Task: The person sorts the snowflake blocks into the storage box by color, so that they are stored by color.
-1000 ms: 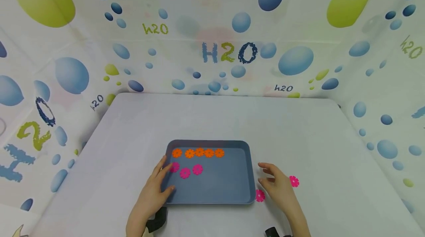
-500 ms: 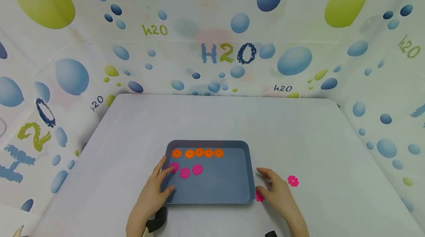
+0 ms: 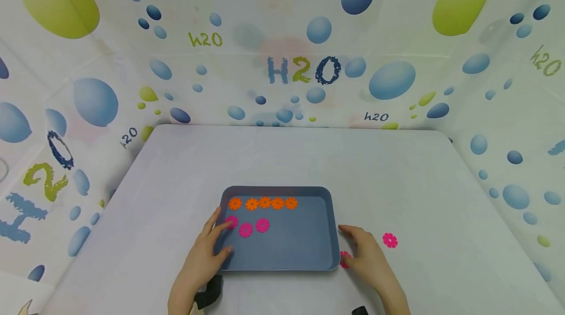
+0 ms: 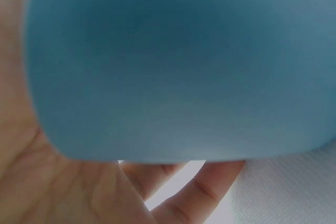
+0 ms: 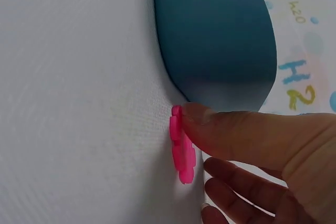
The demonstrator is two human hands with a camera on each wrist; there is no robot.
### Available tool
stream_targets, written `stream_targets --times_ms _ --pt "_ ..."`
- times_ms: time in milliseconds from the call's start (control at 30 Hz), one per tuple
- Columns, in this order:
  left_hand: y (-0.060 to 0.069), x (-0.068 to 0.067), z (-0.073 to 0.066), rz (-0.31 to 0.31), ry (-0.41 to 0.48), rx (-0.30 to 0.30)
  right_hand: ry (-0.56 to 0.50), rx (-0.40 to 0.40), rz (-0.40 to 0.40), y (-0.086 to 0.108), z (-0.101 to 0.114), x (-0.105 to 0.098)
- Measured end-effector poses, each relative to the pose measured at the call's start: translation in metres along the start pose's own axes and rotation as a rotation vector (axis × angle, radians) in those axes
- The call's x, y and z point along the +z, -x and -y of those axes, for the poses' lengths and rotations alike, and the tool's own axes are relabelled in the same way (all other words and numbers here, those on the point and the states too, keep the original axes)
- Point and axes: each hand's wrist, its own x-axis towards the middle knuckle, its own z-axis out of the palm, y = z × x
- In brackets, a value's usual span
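A blue-grey tray (image 3: 300, 246) lies on the white table. Its inside holds a row of orange flower-shaped pieces (image 3: 265, 202) and three pink flower-shaped pieces (image 3: 245, 230). My left hand (image 3: 204, 246) rests over the tray's left rim with fingers spread; the index fingertip is at the leftmost pink piece (image 3: 232, 221). In the left wrist view the tray wall (image 4: 173, 77) covers much of that hand. Just outside the tray's right rim, my right thumb touches another pink flower-shaped piece (image 5: 181, 148). In the head view the right hand's (image 3: 368, 258) index finger stands apart from its thumb.
One more pink flower-shaped piece (image 3: 390, 240) lies on the table (image 3: 432, 207) to the right of my right hand. A patterned sheet (image 3: 247, 60) with bubbles and lettering surrounds the table at the back and sides.
My right hand has moved down and slightly left, bringing its thumb onto the pink piece beside the tray and partly covering it. The left hand has stayed in place.
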Motion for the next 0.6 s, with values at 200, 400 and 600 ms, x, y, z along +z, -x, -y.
stream_targets --times_ms 200,400,600 --pt "0.0006 -0.0005 -0.0002 0.001 0.004 -0.003 0.074 -0.043 -0.012 0.0014 0.0013 0.0001" --pt "0.0002 0.0002 -0.0008 0.005 0.010 -0.016 0.014 0.018 0.033 0.0023 0.0015 0.0013" --pt "0.0000 0.0013 0.0003 0.001 0.004 -0.017 0.008 0.021 0.033 0.0028 0.0012 0.0031"
